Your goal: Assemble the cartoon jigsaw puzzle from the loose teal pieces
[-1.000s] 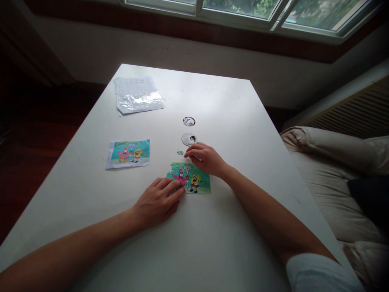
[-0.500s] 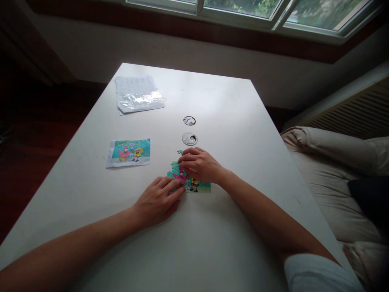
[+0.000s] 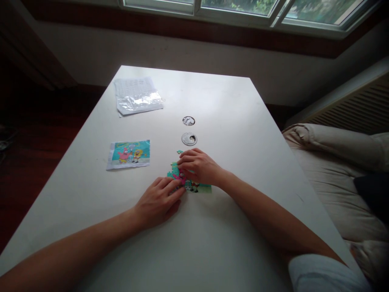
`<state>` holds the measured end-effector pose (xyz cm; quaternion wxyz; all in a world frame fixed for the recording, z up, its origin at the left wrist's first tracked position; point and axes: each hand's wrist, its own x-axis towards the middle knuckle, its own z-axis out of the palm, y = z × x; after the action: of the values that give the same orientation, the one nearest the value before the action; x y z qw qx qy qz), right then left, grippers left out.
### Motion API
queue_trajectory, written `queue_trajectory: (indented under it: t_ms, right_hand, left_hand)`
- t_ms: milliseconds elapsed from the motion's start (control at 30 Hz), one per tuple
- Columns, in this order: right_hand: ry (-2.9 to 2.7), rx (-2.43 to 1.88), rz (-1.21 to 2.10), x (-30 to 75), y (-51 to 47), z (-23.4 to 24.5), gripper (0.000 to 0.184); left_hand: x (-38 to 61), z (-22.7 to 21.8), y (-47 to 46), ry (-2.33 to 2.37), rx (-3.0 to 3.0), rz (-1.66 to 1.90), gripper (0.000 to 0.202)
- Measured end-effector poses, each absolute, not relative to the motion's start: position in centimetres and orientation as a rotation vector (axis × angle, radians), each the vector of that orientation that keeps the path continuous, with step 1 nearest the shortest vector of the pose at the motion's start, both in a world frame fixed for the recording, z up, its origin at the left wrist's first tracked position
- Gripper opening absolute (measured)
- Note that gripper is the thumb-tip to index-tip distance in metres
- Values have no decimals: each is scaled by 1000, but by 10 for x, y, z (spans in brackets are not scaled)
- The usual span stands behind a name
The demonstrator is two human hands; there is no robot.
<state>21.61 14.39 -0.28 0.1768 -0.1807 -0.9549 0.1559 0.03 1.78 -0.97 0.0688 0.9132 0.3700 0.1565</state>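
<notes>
A partly assembled jigsaw puzzle point(image 3: 205, 188) with cartoon figures on a teal ground lies on the table in front of me. My left hand point(image 3: 162, 195) rests at its lower left, fingers lying flat and tips touching the pink figure's corner. My right hand point(image 3: 200, 165) arches over the upper part and hides much of it. Its fingers are bent and close together, tips down on the puzzle's upper left; anything between them is hidden. One loose puzzle piece point(image 3: 179, 152) lies just beyond the right fingertips.
A printed picture sheet point(image 3: 130, 154) with the same figures lies to the left. Farther back is a clear plastic bag with paper point(image 3: 139, 97). Two round holes, the nearer with a metal-looking cover point(image 3: 189, 138), sit in the white table point(image 3: 212, 101). A beige sofa point(image 3: 322, 170) stands at right.
The right hand has shifted slightly left and down over the puzzle, covering more of the yellow figure. The left hand stays in place. The camera view has tilted slightly.
</notes>
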Motion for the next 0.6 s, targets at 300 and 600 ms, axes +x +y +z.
queue_trajectory:
  t_ms: [300, 600]
  right_hand:
    - [-2354, -968, 339, 227, 172, -20, 17]
    - [-2504, -1128, 265, 202, 166, -17, 13]
  left_hand:
    - [2, -9, 16, 1052, 2709, 511, 32]
    - [5, -13, 17, 938, 2742, 515, 31]
